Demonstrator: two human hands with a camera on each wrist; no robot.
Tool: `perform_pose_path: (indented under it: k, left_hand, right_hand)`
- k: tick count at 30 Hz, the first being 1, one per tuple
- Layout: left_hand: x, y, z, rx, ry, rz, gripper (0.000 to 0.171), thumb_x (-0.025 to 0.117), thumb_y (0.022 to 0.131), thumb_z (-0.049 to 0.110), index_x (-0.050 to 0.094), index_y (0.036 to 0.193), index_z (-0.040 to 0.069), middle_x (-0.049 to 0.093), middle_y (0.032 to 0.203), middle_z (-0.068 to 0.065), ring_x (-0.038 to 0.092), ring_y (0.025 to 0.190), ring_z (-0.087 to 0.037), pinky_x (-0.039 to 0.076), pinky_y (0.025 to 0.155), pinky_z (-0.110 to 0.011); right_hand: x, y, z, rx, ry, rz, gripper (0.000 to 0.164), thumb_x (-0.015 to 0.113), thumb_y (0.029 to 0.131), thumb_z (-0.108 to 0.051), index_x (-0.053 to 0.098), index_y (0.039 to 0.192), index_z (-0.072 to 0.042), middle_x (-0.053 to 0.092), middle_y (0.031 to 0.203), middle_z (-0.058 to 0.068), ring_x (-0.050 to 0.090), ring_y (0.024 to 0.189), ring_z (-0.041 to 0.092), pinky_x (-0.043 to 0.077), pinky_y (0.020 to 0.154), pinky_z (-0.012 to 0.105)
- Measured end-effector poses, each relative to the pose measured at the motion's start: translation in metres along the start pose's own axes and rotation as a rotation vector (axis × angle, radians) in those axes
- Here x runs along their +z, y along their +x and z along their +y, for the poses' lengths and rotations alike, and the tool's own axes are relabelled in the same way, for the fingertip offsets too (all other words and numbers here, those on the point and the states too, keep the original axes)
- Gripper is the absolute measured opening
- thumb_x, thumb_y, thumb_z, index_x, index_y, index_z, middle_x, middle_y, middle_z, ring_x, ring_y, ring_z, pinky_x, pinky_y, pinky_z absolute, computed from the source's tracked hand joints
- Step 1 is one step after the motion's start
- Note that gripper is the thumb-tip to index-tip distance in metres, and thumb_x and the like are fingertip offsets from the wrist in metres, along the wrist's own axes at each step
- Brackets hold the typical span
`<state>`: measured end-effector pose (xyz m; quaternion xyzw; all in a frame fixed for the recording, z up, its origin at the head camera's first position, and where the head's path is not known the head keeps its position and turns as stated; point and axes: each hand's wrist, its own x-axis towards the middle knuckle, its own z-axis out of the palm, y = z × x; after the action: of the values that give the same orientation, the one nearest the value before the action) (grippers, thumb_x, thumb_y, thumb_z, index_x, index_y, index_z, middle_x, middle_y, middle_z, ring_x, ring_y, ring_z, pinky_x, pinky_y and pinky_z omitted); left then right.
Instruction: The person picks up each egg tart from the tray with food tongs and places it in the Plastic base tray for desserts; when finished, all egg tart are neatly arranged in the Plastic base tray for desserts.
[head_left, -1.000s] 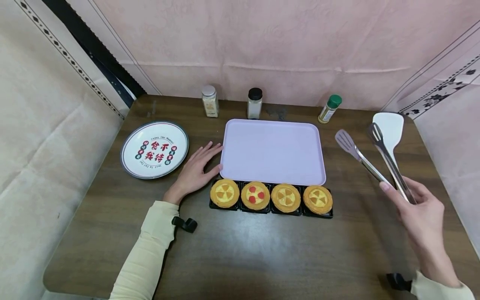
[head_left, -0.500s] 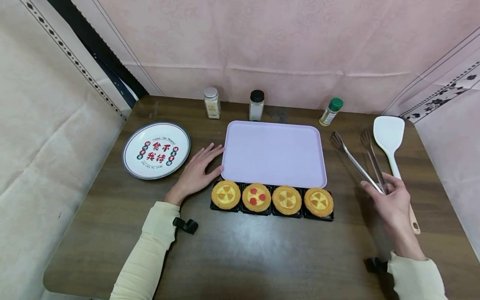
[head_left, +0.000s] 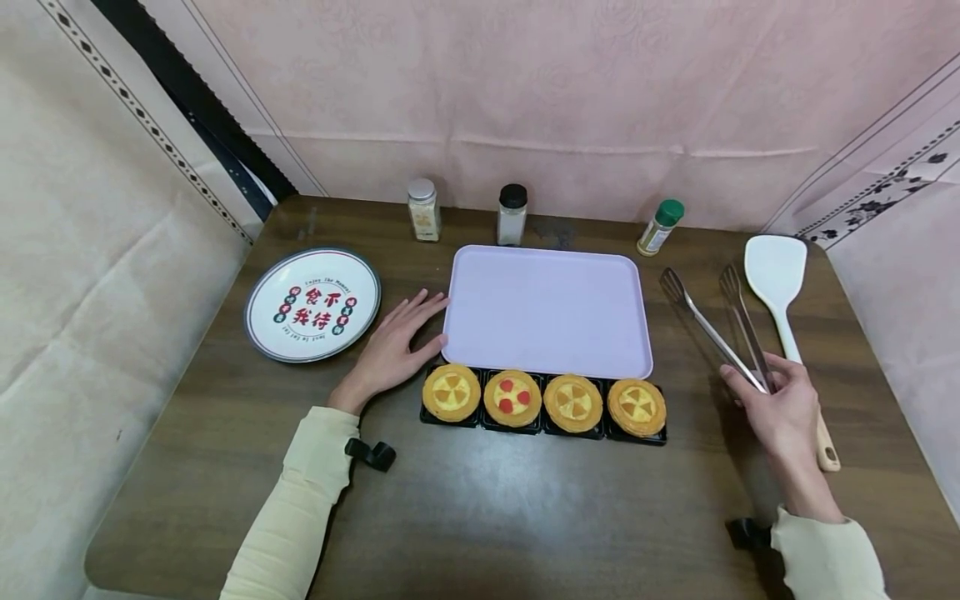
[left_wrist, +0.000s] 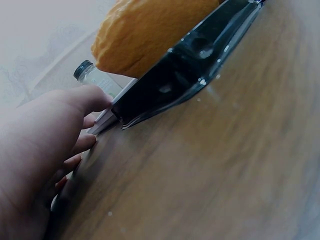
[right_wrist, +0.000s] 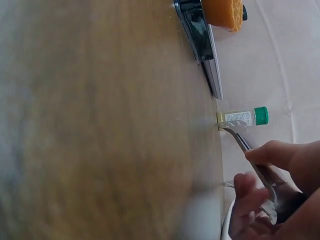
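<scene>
My right hand (head_left: 783, 417) holds a pair of metal tongs (head_left: 720, 339) between thumb and fingers, their two slotted heads spread apart and pointing away from me. Beside that hand lies a white spatula (head_left: 776, 271), its handle passing partly behind the hand. My left hand (head_left: 393, 350) rests with extended fingers on the table, fingertips and thumb at the left edge of a lilac tray (head_left: 551, 312). In front of this tray sits a row of several tarts (head_left: 512, 398) in black plastic holders (head_left: 636, 435); one tart carries red pieces. The left wrist view shows a tart (left_wrist: 150, 40) close up.
A round white plate (head_left: 262, 300) with red characters lies left of my left hand. Along the back edge stand a grey-capped jar (head_left: 425, 218), a black-capped jar (head_left: 512, 221) and a green-capped bottle (head_left: 657, 233). A pink cloth (head_left: 570, 92) hangs behind the table.
My right hand has moved left and lower with the tongs, whose heads have turned and now stand left of the spatula. In the last half second little has moved; the left hand stays put.
</scene>
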<state>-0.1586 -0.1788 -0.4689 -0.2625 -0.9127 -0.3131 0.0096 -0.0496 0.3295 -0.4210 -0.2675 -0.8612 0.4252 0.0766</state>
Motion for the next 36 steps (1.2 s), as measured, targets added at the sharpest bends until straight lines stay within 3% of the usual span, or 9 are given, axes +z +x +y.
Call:
perform_pose_path:
  k: [5,8,14,25,36]
  left_hand:
    - [0.001,0.001,0.000,0.010,-0.005,0.005,0.060,0.053,0.100,0.045,0.038,0.153,0.022,0.033,0.156,0.000,0.018,0.147,-0.022,0.010,0.119,-0.045]
    - [0.002,0.002,0.000,0.022,-0.010,0.010,0.059,0.054,0.100,0.043,0.038,0.152,0.020,0.034,0.156,-0.001,0.019,0.147,-0.024,0.012,0.118,-0.046]
    - [0.001,0.002,0.000,0.025,-0.008,0.017,0.060,0.053,0.100,0.045,0.038,0.152,0.021,0.034,0.156,0.000,0.019,0.147,-0.023,0.011,0.118,-0.046]
    - [0.002,0.002,-0.002,0.024,-0.011,0.018,0.060,0.054,0.100,0.044,0.038,0.152,0.021,0.033,0.156,0.002,0.018,0.147,-0.022,0.010,0.119,-0.044]
    - [0.003,0.002,0.000,0.021,-0.015,0.021,0.059,0.053,0.100,0.044,0.038,0.152,0.021,0.033,0.156,0.002,0.018,0.147,-0.021,0.009,0.119,-0.042]
  right_hand:
    - [0.000,0.001,0.003,-0.028,-0.123,0.019,0.068,0.077,0.083,-0.039,0.055,0.134,0.000,0.063,0.102,0.008,0.049,0.073,0.001,0.039,0.064,0.020]
    - [0.001,0.003,0.005,-0.068,-0.159,0.008,0.064,0.077,0.084,-0.036,0.059,0.130,0.005,0.062,0.104,0.017,0.049,0.073,0.004,0.039,0.063,0.022]
    - [0.005,0.005,0.007,-0.078,-0.166,-0.026,0.063,0.077,0.084,-0.033,0.057,0.128,0.009,0.059,0.101,0.015,0.047,0.070,0.004,0.040,0.057,0.017]
    - [0.009,0.005,0.009,-0.049,-0.140,-0.023,0.063,0.078,0.084,-0.032,0.055,0.129,0.005,0.056,0.101,0.009,0.046,0.069,-0.001,0.041,0.055,0.015]
    - [0.008,0.006,0.013,-0.088,-0.146,-0.041,0.066,0.079,0.083,-0.030,0.053,0.130,0.009,0.057,0.106,0.016,0.049,0.065,-0.002,0.043,0.053,0.014]
